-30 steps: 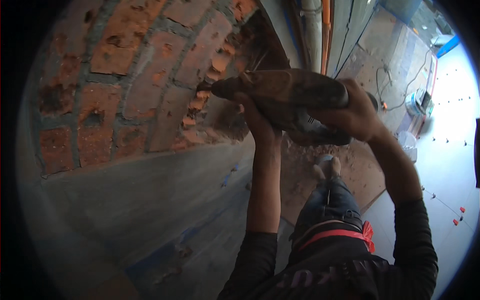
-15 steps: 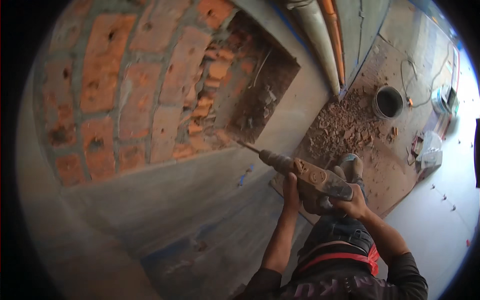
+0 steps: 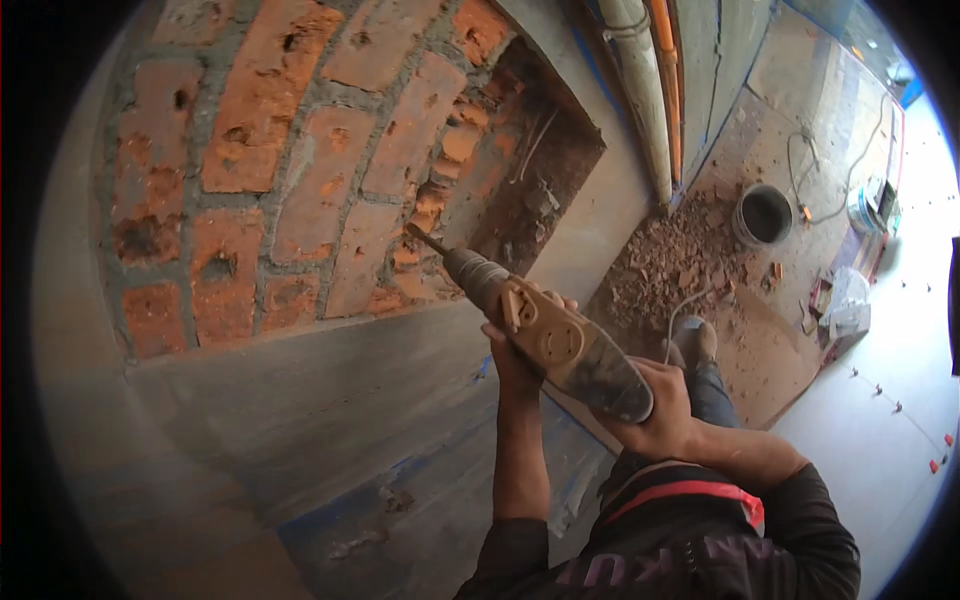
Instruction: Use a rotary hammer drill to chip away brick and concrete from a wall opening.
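My left hand [image 3: 511, 355] grips a dusty brown-and-grey rotary hammer drill [image 3: 550, 335] from beneath, near its front. My right hand [image 3: 655, 405] is wrapped round its rear handle, at the lower right end. The tool slants up to the left, and its chisel bit [image 3: 428, 240] points at the chipped edge of the red brick wall [image 3: 330, 190]; whether the tip touches the brick I cannot tell. Broken orange brick faces [image 3: 440, 200] border a dark recess [image 3: 530, 200] cut into the wall.
Brick rubble [image 3: 680, 255] lies on a dusty floor board [image 3: 775, 320], with a grey bucket [image 3: 762, 215], cables [image 3: 805, 165] and a white container [image 3: 862, 205] farther right. Pipes [image 3: 650, 120] run down to the corner. White tiles with spacers [image 3: 900, 430] are at right; a grey ledge [image 3: 300, 420] is below the bricks.
A second ago the drill lay flatter and higher to the right. Half a second ago it was lower, bit off the broken bricks; it has since moved up-left toward them, both hands on it.
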`<state>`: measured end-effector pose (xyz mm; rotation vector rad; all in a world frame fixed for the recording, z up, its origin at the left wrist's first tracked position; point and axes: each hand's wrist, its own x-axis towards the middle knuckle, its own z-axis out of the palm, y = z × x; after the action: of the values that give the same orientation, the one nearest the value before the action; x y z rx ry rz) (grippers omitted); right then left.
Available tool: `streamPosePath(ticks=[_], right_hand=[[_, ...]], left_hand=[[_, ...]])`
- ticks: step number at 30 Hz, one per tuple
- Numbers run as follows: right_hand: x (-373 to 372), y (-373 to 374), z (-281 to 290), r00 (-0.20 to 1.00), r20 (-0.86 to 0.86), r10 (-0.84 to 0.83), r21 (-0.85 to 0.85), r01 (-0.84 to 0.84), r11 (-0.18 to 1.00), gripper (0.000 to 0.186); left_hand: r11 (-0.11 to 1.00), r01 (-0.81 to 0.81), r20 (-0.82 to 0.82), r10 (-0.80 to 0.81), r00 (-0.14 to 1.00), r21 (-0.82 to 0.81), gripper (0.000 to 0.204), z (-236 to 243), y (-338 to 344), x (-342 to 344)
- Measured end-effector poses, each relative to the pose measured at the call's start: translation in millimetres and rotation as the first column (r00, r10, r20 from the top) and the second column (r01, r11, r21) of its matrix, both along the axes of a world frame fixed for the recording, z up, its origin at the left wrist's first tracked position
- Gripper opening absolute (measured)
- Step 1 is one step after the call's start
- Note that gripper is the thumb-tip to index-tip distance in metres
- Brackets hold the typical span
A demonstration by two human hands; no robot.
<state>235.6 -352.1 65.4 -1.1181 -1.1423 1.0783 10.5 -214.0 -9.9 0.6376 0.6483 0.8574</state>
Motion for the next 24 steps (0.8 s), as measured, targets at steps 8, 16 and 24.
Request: streamPosePath(ticks=[8,16,24], right_hand=[[-41,8,48,0.981,0.184,0.064,0.115,-0.086,0.99,0.039],[-47,56,130,0.811,0.549,0.204,0.215,-0.372,0.903,0.028],[-38,95,145,0.847,0.532,0.016,0.248,-0.174,0.953,0.016]], left_hand=[[0.99,0.133,0.45,-0.143,0.881,0.055,0.122,26,27,-19],[0.953,0.13,0.624,-0.279,0.73,0.274,0.088,58,67,-10],[0.984,-0.066,0.459,-0.017,0.888,0.164,0.081,61,65,54]])
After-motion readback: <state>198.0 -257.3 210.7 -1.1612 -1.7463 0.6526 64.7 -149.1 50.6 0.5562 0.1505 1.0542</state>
